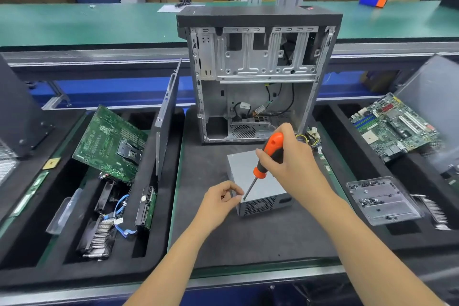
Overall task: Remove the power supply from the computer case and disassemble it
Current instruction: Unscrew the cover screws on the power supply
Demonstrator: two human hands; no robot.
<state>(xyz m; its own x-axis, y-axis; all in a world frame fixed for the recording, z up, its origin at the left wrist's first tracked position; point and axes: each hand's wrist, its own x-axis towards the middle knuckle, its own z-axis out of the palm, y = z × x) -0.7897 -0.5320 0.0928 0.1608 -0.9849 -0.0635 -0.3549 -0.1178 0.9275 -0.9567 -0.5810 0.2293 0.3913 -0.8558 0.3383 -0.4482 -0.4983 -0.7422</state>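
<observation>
Nearest to me, my left hand (224, 197) has its thumb and fingertips pinched together at the near left corner of the grey sheet-metal power supply box (258, 181); what it pinches is too small to tell, maybe a screw. My right hand (289, 156) is clamped around the orange and black handle of the screwdriver (267, 156), whose tip stands at that same corner. The box lies on the black mat (223, 243), already out of the open silver computer case (253, 77), which stands upright just behind it at the far edge of the mat. I judge the box as rather heavy and stiff, with smooth sides and sharp edges, so I would hold it across its two side walls, not on the perforated fan grille. Its bundle of coloured wires (311, 139) trails at the far right.
</observation>
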